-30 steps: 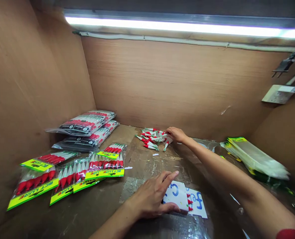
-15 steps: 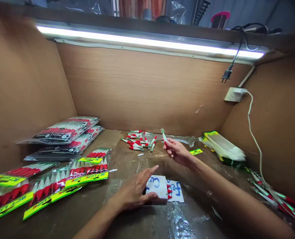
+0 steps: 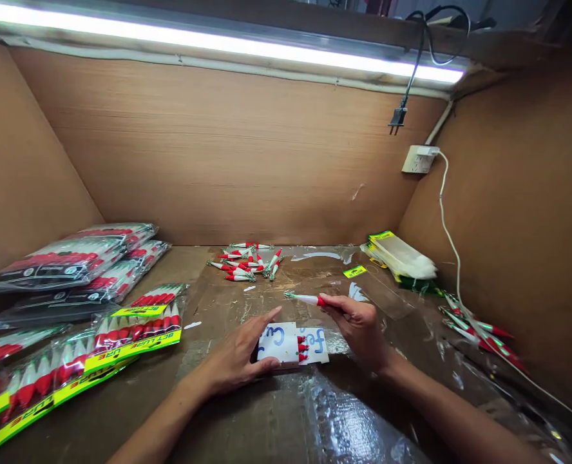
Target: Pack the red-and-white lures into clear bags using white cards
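My right hand [image 3: 356, 319] pinches a red-and-white squid jig [image 3: 305, 299] by its red end, its green-hooked tip pointing left above the table. Below lies a small white cardboard box [image 3: 279, 345] with blue handwriting. My left hand [image 3: 242, 351] grips this box at its left end, thumb along the near side and index finger stretched out behind. Red jig tips [image 3: 303, 348] poke out of the box's right side, over a white card flap [image 3: 321, 346] with blue letters. A loose pile of squid jigs [image 3: 247, 265] lies farther back, near the rear wall.
Packed yellow-header bags of jigs [image 3: 136, 332] lie at left, in front of stacked clear bags [image 3: 73, 258]. Empty header bags [image 3: 402, 254] lie at back right. More jigs [image 3: 479, 332] sit under a white cable [image 3: 444, 212]. A black plug [image 3: 397, 119] hangs above.
My right hand has taken one squid jig from the pile and brought it nearer, turning it from upright to nearly level. My left hand stays at the box. The view has swung right.
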A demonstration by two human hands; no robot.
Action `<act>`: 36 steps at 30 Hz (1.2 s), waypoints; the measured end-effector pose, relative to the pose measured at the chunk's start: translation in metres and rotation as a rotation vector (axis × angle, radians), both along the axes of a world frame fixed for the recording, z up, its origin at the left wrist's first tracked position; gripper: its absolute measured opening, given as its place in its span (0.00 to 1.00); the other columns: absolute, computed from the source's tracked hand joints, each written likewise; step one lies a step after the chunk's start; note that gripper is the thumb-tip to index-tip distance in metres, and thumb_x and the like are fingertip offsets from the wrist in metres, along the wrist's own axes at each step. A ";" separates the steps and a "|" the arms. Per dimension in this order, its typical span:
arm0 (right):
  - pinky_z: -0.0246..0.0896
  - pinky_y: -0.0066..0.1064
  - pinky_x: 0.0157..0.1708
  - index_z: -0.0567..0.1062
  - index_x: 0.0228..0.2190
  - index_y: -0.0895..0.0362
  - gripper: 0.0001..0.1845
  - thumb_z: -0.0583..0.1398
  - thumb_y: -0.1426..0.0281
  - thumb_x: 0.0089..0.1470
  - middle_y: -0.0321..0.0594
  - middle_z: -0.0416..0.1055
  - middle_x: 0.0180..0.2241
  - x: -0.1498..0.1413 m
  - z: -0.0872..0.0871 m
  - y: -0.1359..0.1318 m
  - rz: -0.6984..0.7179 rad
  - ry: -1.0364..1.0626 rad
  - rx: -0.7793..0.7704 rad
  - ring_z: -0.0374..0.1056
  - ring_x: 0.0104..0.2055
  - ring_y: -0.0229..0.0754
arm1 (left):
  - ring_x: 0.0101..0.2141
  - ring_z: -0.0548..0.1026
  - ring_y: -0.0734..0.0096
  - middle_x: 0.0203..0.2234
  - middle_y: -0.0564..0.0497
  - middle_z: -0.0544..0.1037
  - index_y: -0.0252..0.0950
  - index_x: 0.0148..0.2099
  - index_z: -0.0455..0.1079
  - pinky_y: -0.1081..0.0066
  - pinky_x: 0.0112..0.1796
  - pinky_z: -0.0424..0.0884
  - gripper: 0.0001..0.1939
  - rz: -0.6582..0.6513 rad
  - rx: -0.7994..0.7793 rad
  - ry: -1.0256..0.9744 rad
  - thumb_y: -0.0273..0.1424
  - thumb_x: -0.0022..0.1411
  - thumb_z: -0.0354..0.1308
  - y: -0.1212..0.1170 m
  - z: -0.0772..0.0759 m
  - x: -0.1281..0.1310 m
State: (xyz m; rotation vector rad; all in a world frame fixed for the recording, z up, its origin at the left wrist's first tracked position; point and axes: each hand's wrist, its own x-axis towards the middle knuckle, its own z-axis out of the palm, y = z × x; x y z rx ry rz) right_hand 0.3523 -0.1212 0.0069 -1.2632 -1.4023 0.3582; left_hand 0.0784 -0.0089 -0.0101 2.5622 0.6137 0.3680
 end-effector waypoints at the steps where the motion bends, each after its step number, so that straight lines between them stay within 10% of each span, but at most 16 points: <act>1: 0.71 0.37 0.42 0.81 0.43 0.50 0.12 0.63 0.63 0.58 0.41 0.80 0.39 0.000 0.002 -0.001 -0.005 -0.015 0.001 0.75 0.38 0.45 | 0.61 0.63 0.53 0.65 0.46 0.61 0.49 0.72 0.38 0.54 0.60 0.60 0.45 0.002 0.003 0.003 0.46 0.63 0.59 0.000 0.001 0.000; 15: 0.67 0.27 0.24 0.77 0.33 0.59 0.20 0.56 0.56 0.64 0.39 0.75 0.24 -0.014 0.001 -0.004 0.194 0.397 -0.163 0.72 0.23 0.38 | 0.62 0.61 0.53 0.67 0.46 0.58 0.48 0.72 0.38 0.54 0.60 0.60 0.48 -0.029 0.041 0.012 0.42 0.60 0.63 -0.001 0.000 0.001; 36: 0.70 0.35 0.36 0.82 0.40 0.55 0.15 0.62 0.60 0.57 0.42 0.80 0.33 0.012 0.007 -0.003 0.115 0.174 -0.192 0.75 0.34 0.44 | 0.60 0.64 0.49 0.65 0.43 0.60 0.47 0.71 0.42 0.51 0.58 0.63 0.53 -0.030 0.011 -0.087 0.44 0.52 0.69 0.003 0.000 0.005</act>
